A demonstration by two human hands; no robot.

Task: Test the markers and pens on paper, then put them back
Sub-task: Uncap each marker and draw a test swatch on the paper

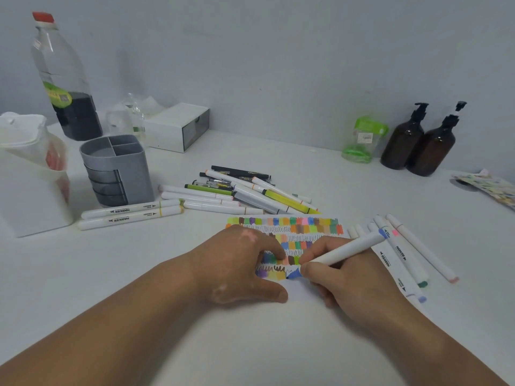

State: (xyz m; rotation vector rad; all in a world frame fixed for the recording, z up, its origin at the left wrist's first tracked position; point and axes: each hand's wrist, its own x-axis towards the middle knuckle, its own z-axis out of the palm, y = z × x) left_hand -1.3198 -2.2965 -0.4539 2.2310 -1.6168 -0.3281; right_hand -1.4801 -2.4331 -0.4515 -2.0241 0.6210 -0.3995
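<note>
My right hand grips a white marker with a blue tip; its tip touches the paper, which carries rows of colour swatches and scribbles. A fresh blue patch lies under the tip. My left hand rests on the paper with fingers pressing it flat. A heap of markers and pens lies beyond the paper. Two white markers lie to the left, and several more markers lie to the right of the paper. The grey pen holder stands at the left.
A large bottle with dark liquid and a white drawer box stand at the back left. A white container sits at the far left. A green pack and two brown pump bottles stand at the back right.
</note>
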